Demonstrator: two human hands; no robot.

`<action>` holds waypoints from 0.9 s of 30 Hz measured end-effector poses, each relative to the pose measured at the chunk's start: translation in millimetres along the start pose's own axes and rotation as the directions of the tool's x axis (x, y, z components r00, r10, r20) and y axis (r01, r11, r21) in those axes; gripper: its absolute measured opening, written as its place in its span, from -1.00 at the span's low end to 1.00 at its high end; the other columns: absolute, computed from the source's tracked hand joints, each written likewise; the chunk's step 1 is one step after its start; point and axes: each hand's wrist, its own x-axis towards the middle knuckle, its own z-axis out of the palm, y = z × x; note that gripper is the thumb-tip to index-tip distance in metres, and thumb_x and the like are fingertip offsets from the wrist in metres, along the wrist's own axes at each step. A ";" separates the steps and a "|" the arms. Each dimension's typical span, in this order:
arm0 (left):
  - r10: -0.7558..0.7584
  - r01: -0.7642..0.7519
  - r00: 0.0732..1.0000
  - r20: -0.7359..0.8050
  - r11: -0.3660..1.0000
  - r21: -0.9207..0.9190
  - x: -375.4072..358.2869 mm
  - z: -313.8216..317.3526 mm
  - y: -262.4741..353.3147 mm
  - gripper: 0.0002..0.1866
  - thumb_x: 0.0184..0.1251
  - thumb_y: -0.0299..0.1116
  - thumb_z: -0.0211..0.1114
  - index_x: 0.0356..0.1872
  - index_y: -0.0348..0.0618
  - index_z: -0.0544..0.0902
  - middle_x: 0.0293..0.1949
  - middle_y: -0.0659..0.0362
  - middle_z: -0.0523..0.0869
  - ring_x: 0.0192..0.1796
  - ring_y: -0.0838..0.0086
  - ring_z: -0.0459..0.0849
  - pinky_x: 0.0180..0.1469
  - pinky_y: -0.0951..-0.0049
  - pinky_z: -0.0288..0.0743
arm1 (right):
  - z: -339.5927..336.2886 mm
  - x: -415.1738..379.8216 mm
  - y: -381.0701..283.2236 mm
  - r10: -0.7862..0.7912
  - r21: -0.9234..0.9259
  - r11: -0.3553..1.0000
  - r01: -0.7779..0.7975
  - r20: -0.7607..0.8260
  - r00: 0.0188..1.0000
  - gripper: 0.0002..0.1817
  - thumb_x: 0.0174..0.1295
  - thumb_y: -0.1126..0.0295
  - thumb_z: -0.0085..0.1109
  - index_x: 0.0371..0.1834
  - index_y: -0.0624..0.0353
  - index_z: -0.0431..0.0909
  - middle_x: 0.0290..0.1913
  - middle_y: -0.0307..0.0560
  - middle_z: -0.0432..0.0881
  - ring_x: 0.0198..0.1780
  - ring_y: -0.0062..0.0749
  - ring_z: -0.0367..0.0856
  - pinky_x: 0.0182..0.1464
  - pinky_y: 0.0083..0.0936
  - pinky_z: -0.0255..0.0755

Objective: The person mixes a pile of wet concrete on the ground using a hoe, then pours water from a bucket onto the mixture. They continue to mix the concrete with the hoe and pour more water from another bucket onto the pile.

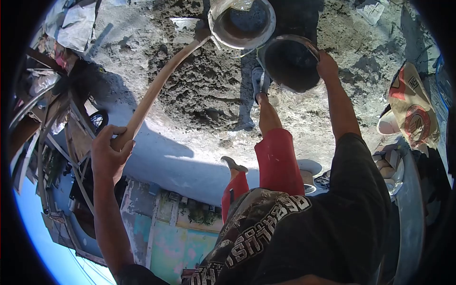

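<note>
Bucket handling at the mix looks to be in hand. Wooden handle (156,83) gripped in left hand (108,154), its far end by the round tub (270,24); tool head can't be made out. Dark bucket (290,64) held at the rim by right hand (327,67), just beside tub and wet mortar (197,95). Any bucket move needs tub clearance.

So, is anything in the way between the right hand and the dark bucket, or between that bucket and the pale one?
Nothing visible: the right hand grips the dark bucket at its rim, and the pale bucket sits right beside it.
</note>
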 end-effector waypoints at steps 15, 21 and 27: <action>-0.035 0.035 0.999 0.012 0.999 -0.024 10.7 -14.1 28.1 -0.64 -0.07 -0.50 0.49 -0.17 -0.28 0.64 -0.32 0.05 0.69 -0.30 0.36 0.70 -0.19 0.40 0.54 | -108.6 -170.8 21.2 0.203 0.448 0.864 -0.228 0.105 0.974 -0.52 0.13 0.46 0.20 0.15 0.11 0.35 -0.21 0.25 0.63 -0.12 0.19 0.63 -0.11 -0.12 0.45; 0.012 -0.012 1.000 0.003 0.999 -0.051 12.8 -11.9 16.0 -0.65 -0.03 -0.52 0.48 -0.15 -0.28 0.63 -0.36 0.08 0.67 -0.37 0.44 0.67 -0.28 0.46 0.52 | -162.0 -163.3 89.8 0.384 0.978 0.185 -0.096 0.018 0.923 -0.53 0.18 0.43 0.12 0.19 0.23 0.37 -0.03 -0.07 0.57 -0.06 -0.44 0.57 -0.02 -0.51 0.47; -0.038 0.040 0.999 0.026 0.993 -0.108 6.0 -8.0 15.9 -0.65 -0.01 -0.53 0.47 -0.14 -0.30 0.62 -0.38 0.14 0.67 -0.39 0.54 0.62 -0.33 0.52 0.49 | -102.4 34.4 79.3 0.529 0.897 0.432 -0.093 -0.168 0.832 -0.26 0.09 0.20 0.32 0.23 0.45 0.23 0.04 0.22 0.56 0.05 -0.07 0.57 0.09 -0.33 0.40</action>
